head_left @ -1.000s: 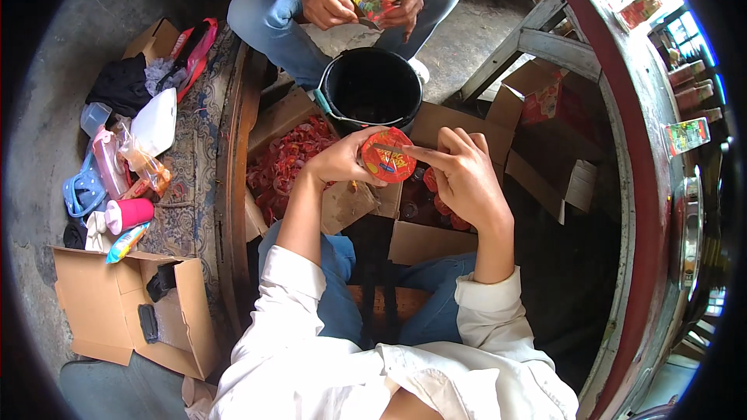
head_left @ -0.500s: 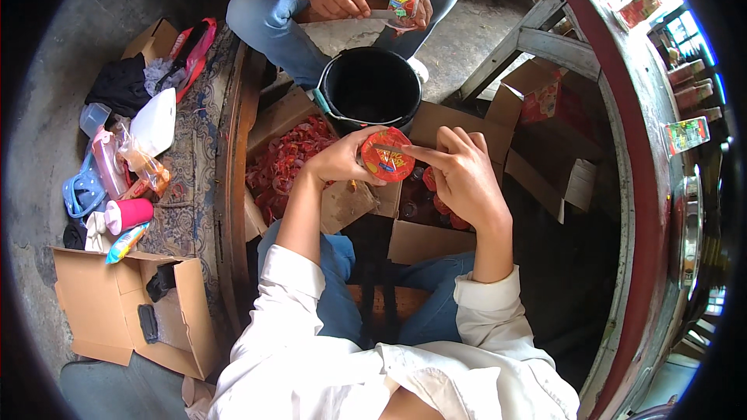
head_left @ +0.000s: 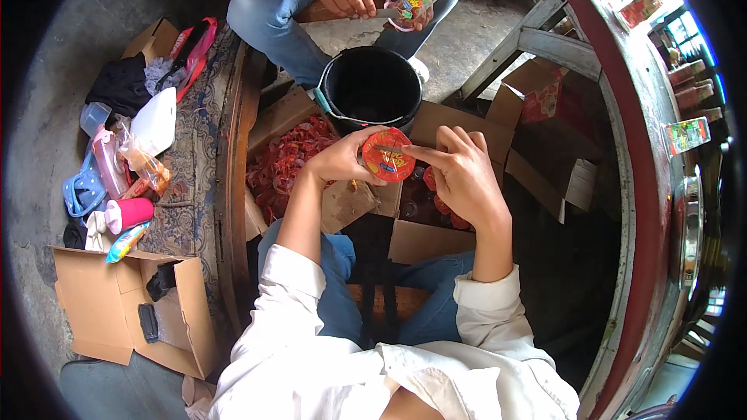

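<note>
Two bare hands: left hand point(head_left: 338, 159) and right hand point(head_left: 471, 183), facing each other, fingers nearly meeting.
Left fingers: wrapped around the side of a red-lidded cup point(head_left: 389, 169), grasping it.
Red-lidded cup: within the left fingers, lid facing up, just left of the right index fingertip.
Right fingers: index stretched to the lid's right edge, others bent; grasping a thin blade point(head_left: 383, 147), handle hidden.
Thin blade: across the lid, from right index tip toward left fingers.
Black bucket point(head_left: 373, 87): just beyond both sets of fingers.
Red scraps point(head_left: 282, 175): boxed, left of the left fingers.
Open carton point(head_left: 432, 243): nearer the body than the right fingers, cups inside.
Co-worker point(head_left: 261, 19): seated beyond the fingers and bucket, holding a printed cup point(head_left: 424, 0).
</note>
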`<state>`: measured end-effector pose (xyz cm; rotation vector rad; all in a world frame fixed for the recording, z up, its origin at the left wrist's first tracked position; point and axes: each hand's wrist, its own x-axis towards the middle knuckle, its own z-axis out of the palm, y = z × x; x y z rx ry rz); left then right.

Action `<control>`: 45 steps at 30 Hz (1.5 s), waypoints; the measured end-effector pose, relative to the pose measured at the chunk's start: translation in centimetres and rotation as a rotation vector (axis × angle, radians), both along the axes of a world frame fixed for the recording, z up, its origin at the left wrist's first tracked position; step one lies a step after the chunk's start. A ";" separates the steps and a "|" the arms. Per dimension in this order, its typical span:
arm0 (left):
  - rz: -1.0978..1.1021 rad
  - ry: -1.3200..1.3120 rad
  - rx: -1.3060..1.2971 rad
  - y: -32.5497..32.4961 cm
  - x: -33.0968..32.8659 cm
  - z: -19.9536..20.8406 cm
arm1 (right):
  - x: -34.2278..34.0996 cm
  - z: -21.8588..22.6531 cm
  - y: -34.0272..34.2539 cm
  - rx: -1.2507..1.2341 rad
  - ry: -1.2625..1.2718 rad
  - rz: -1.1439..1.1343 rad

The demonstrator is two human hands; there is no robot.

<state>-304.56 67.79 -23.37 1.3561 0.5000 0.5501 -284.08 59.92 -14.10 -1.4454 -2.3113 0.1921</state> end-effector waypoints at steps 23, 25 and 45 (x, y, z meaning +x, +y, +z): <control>0.039 0.087 0.040 -0.2 0.3 0.0 | -0.6 -0.8 0.1 -0.006 -0.050 -0.023; 0.033 0.078 0.036 -0.1 0.3 0.0 | -0.7 -1.0 0.3 0.001 -0.048 -0.022; 0.001 0.138 0.125 0.1 0.7 -0.4 | -1.1 -1.3 0.3 0.006 -0.103 -0.058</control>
